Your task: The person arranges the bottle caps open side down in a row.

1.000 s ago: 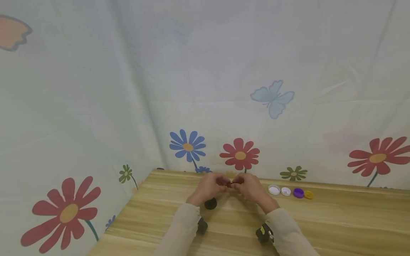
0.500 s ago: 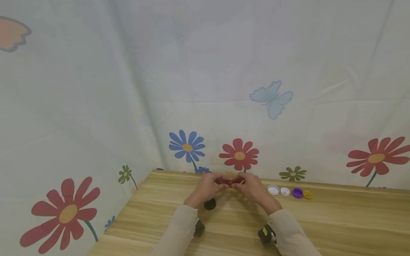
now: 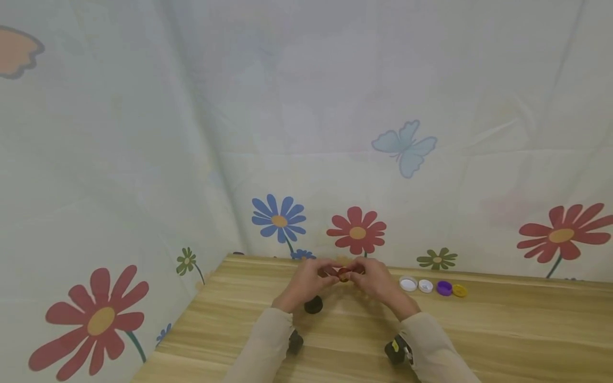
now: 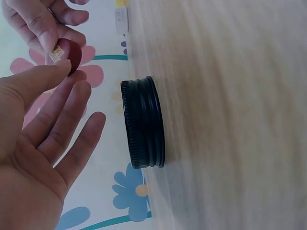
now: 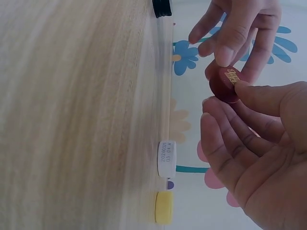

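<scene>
A small dark red bottle cap (image 3: 343,274) with gold lettering is held above the far part of the table, between both hands. My left hand (image 3: 308,282) pinches its one side with thumb and fingers. From the other side my right hand (image 3: 375,279) pinches it too; in the right wrist view the thumb presses near the gold print on the cap (image 5: 220,88). That hand's other fingers spread out behind. Fingertips hide part of the cap's edge. Closest to the left hand on the table is a black ridged lid (image 4: 143,123), apart from it.
Right of the hands, a row of caps lies near the table's back edge: a white lid (image 3: 408,284), a smaller white cap (image 3: 425,286), a purple cap (image 3: 444,288) and a yellow cap (image 3: 460,290). A flower-printed curtain (image 3: 306,133) hangs behind the wooden table (image 3: 503,330).
Between the fingers the red cap has turned and shows more of itself than a second ago. Both hands keep almost the same place; the caps on the table have not moved.
</scene>
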Tool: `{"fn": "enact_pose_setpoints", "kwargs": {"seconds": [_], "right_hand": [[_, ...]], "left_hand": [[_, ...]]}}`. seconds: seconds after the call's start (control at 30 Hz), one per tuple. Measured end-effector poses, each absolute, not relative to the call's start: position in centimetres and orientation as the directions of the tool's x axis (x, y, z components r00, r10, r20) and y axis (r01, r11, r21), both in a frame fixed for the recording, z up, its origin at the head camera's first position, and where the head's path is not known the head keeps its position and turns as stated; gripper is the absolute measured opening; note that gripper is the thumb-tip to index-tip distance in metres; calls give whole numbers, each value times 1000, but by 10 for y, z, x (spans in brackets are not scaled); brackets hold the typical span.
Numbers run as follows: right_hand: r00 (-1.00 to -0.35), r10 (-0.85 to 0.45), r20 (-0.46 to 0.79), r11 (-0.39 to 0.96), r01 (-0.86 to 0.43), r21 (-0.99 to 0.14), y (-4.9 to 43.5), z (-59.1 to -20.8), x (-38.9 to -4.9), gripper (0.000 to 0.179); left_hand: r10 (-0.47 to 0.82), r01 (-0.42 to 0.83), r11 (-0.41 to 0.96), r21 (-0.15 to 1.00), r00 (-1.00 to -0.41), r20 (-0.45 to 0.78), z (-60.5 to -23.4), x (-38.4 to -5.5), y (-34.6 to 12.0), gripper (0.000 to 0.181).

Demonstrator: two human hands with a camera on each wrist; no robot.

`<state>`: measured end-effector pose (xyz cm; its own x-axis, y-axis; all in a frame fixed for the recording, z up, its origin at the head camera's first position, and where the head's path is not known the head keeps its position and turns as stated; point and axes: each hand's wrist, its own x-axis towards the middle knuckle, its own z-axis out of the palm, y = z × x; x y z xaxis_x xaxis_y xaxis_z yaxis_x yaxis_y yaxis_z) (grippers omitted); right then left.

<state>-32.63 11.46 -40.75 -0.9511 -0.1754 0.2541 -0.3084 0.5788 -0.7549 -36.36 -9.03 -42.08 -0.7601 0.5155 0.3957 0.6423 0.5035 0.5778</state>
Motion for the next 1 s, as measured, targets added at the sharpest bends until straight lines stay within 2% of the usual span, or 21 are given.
{"fn": "enact_pose_setpoints", "kwargs": {"seconds": [0.4, 0.8, 1.0], "right_hand": [[-963, -178, 203, 544, -268, -795, 113, -407, -326, 11], [-919, -293, 265, 609, -393, -689, 118, -407, -329, 16], [-926, -285, 246, 602, -373, -706, 117, -406, -327, 18]], "left_hand": [[529, 625, 484, 612, -766, 365, -418, -362, -91, 34], [538, 640, 497, 586, -757, 370, -418, -362, -93, 28], [528, 623, 522, 582, -772, 353, -418, -364, -92, 27]]}}
